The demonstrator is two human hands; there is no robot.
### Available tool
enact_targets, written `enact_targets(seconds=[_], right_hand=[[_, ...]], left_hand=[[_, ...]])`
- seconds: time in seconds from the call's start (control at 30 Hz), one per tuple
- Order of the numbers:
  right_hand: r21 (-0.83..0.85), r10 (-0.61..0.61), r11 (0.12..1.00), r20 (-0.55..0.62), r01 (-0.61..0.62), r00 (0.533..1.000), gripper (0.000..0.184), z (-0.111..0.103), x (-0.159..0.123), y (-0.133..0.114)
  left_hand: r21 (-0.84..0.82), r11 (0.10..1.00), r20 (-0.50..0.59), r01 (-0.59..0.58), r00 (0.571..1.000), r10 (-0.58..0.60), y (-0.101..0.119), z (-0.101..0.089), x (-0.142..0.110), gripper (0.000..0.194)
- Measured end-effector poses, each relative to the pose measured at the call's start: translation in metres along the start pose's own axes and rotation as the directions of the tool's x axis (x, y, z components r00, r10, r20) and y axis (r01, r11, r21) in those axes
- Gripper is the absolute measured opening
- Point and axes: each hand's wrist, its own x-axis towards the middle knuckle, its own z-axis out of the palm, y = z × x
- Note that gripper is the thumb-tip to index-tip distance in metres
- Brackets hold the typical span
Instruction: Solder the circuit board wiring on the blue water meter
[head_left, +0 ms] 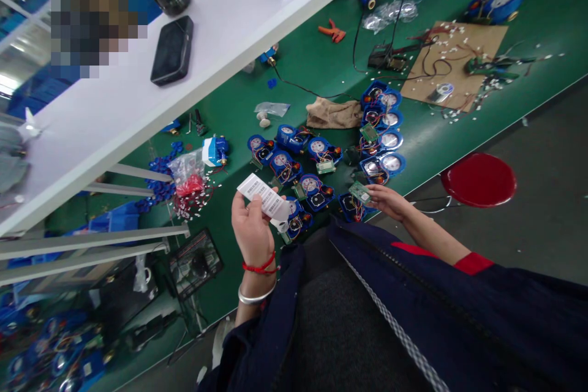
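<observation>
In my left hand [252,229] is a strip of white barcode labels [263,196], pinched under the thumb, its lower end curling. My right hand [386,201] holds the edge of a small green circuit board [360,192] between thumb and fingers. Just below that board sits an open blue meter housing [351,208] with wires showing. Several more blue meters [285,162] with round dials, loose wires and green boards lie grouped between and beyond my hands. A column of similar meters [382,135] runs away from me on the right.
A white shelf [220,67] carrying a black phone [172,50] crosses above the green bench. A brown board [452,67] holds a solder spool [441,93] amid white scraps. Also there are a beige cloth [333,113], orange pliers [331,31] and a red stool [479,180].
</observation>
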Motion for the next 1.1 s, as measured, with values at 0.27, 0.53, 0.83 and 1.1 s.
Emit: enact_targets(seconds=[0.27,0.53,0.83,1.1], right_hand=[[0.011,0.004,1.000,-0.007,-0.004,1.000,0.029,-0.0004,0.0007,0.0001],[0.009,0.010,1.000,-0.006,-0.010,1.000,0.026,0.0006,0.0008,-0.0008],[0.003,0.022,1.000,-0.009,-0.022,1.000,0.026,-0.0014,0.0009,-0.0013],[0.020,0.031,0.999,-0.005,-0.031,1.000,0.030,-0.0081,0.0029,0.0041]], left_hand=[[0.024,0.999,0.019,-0.021,1.000,0.021,0.0001,0.0011,-0.0007,0.030],[-0.010,1.000,0.016,-0.017,1.000,0.017,-0.0008,0.0013,-0.0008,0.031],[-0.029,1.000,0.028,0.001,1.000,-0.001,0.0001,0.0008,-0.0014,0.030],[-0.004,0.999,0.036,0.041,0.999,-0.040,-0.0011,-0.0023,-0.0024,0.038]])
